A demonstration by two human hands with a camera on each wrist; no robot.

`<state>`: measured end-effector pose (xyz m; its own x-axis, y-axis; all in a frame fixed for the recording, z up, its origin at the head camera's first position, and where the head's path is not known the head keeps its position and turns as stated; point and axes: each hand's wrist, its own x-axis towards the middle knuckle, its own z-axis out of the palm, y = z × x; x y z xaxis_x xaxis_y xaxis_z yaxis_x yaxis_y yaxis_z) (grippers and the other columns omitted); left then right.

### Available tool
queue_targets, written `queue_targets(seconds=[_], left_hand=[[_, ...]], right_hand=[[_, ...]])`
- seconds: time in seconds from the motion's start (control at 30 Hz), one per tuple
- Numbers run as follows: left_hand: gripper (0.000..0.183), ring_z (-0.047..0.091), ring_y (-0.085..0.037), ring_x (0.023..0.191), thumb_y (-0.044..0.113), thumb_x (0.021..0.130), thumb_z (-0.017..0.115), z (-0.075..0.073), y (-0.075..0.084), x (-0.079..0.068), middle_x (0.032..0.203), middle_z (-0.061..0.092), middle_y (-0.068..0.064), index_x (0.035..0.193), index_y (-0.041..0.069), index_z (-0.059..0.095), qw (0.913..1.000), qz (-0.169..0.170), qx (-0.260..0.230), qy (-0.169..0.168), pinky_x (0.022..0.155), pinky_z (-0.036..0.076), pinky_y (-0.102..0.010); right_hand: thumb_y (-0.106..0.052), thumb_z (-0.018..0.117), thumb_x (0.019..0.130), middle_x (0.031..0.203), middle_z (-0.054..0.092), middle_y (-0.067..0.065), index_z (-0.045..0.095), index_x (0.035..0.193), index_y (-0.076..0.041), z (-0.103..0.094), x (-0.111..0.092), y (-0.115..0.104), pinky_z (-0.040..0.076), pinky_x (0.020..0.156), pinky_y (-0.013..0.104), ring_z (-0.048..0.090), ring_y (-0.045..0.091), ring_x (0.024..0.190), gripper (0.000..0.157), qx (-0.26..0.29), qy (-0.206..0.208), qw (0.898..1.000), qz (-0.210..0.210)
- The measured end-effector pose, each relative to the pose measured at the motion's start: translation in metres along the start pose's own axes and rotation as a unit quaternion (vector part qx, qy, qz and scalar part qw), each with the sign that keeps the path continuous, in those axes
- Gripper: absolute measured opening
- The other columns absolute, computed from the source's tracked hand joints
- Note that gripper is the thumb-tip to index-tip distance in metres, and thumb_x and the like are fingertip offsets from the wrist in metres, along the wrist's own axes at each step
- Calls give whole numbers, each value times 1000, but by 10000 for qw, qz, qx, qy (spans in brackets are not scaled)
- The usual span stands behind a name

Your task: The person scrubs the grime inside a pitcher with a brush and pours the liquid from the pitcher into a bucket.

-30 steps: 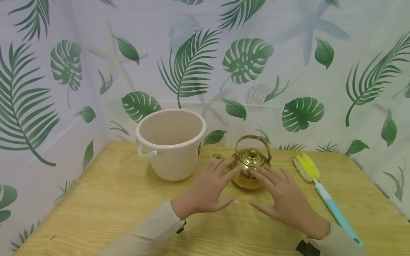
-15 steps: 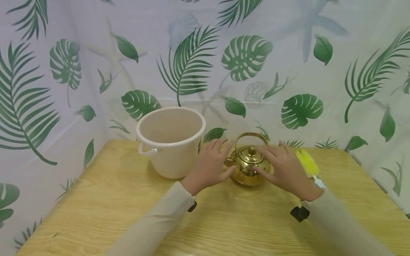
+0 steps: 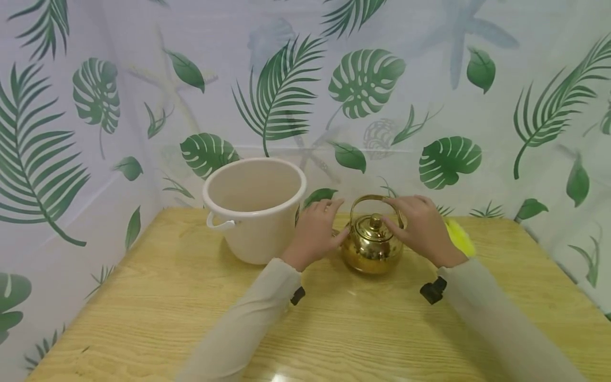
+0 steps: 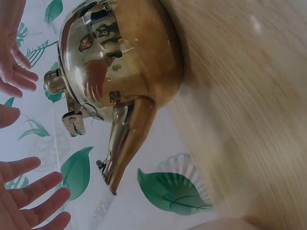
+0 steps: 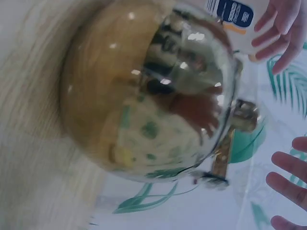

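Observation:
A shiny gold-coloured kettle (image 3: 371, 253) with a lid knob and an arched handle (image 3: 365, 198) stands upright on the wooden table. My left hand (image 3: 315, 231) hovers at its spout side, fingers parted and straight; its fingertips overlap the spout in the head view. On the other side my right hand (image 3: 421, 225) is raised beside the handle, the thumb pointing at the lid knob. In the left wrist view, the spout (image 4: 127, 143) shows apart from the left hand's spread fingers (image 4: 43, 189). Past the lid in the right wrist view are the right hand's fingers (image 5: 288, 182), holding nothing.
A cream bucket (image 3: 253, 233) with a white handle stands left of the kettle, just behind my left hand. A yellow brush head (image 3: 460, 239) shows behind my right wrist, its handle hidden by the arm. A leaf-patterned sheet (image 3: 382, 106) hangs behind the table (image 3: 191, 307).
Both hands have moved forward and up, from in front of the kettle to either side of its upper part. My right arm now covers the brush's blue handle. Kettle and bucket have stayed put.

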<state>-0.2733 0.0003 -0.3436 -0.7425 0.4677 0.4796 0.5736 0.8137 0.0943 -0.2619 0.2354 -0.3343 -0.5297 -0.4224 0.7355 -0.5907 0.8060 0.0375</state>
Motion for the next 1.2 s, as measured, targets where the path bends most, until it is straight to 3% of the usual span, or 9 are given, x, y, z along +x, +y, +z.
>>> queue_targets(seconds=[0.27,0.43,0.67,0.83,0.93,1.1,1.2], left_hand=[[55,57,-26,112,40,91,54,16,9,13,126,58,-10,136,11,46,9987,-435,25,-273,93,48,-39],[55,55,-28,113,43,92,51,26,16,18,126,57,-11,136,11,46,9951,-772,-161,-596,94,46,-41],[59,45,-31,127,47,95,44,36,24,16,136,50,-12,141,10,39,9864,-1218,-461,-1007,99,43,-46],[55,44,-32,128,46,97,41,39,28,12,138,49,-11,139,11,43,9795,-1530,-651,-1135,104,37,-51],[51,45,-31,126,45,98,39,43,29,9,136,50,-10,135,12,48,9773,-1641,-629,-1183,102,37,-52],[47,46,-29,121,42,99,37,48,30,6,134,50,-9,129,9,53,9781,-1587,-588,-1211,95,45,-46],[47,48,-29,120,40,100,37,48,32,7,132,51,-11,129,7,52,9792,-1506,-638,-1199,92,48,-43]], right_hand=[[-18,69,82,104,69,19,64,109,0,11,-7,15,45,84,55,64,38,96,32,-78,-169,9956,923],[-21,67,84,97,70,19,64,108,1,16,-14,22,48,74,53,66,36,83,32,-176,-362,9916,1230],[-29,61,88,95,70,20,62,111,0,25,-25,28,51,60,45,65,33,69,37,-213,-696,9866,1457],[-28,58,89,93,70,21,60,115,0,28,-29,28,35,43,30,47,18,47,38,-116,-983,9807,1687],[-27,58,90,95,70,21,59,115,1,29,-32,28,40,46,32,51,20,50,38,-58,-1078,9787,1749],[-28,55,92,99,68,22,57,119,2,30,-36,27,51,66,47,65,34,76,41,43,-1239,9727,1961],[-28,54,93,101,68,23,56,120,2,31,-37,27,51,64,47,65,35,75,41,111,-1375,9687,2065]])
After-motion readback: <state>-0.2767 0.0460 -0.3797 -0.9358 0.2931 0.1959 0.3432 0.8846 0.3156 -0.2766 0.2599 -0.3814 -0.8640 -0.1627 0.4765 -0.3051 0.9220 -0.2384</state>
